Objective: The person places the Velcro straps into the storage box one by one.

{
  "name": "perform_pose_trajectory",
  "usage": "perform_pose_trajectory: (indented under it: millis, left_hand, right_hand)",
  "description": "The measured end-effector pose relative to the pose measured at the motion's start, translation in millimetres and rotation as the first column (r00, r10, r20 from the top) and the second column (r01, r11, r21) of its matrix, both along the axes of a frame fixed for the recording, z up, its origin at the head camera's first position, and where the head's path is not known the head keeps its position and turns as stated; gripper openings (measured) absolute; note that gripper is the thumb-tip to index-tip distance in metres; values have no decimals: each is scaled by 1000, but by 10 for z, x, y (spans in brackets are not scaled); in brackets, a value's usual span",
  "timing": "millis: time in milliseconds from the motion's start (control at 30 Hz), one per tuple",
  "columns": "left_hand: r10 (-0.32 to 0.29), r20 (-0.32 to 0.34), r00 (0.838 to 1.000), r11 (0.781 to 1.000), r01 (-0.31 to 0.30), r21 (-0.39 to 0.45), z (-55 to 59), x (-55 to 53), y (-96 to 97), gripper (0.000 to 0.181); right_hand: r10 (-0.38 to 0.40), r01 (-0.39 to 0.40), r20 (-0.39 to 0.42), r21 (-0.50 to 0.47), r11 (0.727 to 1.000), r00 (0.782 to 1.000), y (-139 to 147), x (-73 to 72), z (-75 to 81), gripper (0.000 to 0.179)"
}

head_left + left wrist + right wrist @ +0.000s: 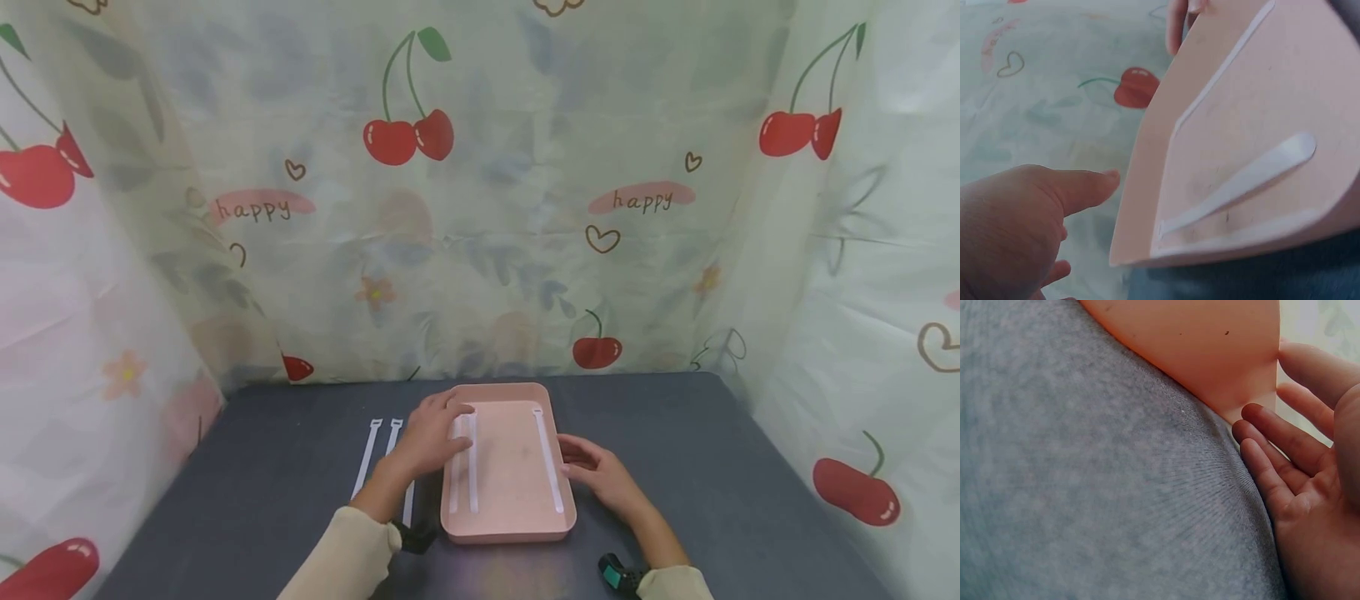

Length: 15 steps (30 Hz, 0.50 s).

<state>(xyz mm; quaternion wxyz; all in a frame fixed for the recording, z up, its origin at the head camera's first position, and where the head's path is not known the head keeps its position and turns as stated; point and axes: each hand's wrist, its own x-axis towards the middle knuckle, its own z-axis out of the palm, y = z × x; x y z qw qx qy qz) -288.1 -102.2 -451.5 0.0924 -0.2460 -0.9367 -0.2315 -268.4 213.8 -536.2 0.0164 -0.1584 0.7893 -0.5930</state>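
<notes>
A shallow pink tray (517,525) lies on the dark table with three narrow white plastic straps in it. Two of them run side by side along its left part, the inner strap (473,475) and one against the wall; another strap (550,467) lies along the right. My left hand (432,433) is over the tray's left edge, fingers loosely bent, thumb stretched out, with nothing held. At the right wall, the straight fingers of my right hand (603,475) touch the tray's outer side, seen close in the right wrist view.
More white straps with square heads, such as the strap (367,458), lie on the table left of the tray, partly hidden by my left forearm. A cherry-print curtain (487,250) surrounds the dark table (667,433) at the back and sides.
</notes>
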Motion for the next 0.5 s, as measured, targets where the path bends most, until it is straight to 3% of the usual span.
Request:
perform_pose_trajectory:
  millis: [200,500]
  left_hand:
    - [86,35,996,995,-84,-45,-63,-60,-179,55]
    - [172,128,977,985,-170,-28,-236,-74,-472,69]
  right_hand:
    - [-4,4,-5,-4,1000,1000,-6,5,-2,53]
    - [-1,1,-2,-1,1000,1000,-4,4,2,53]
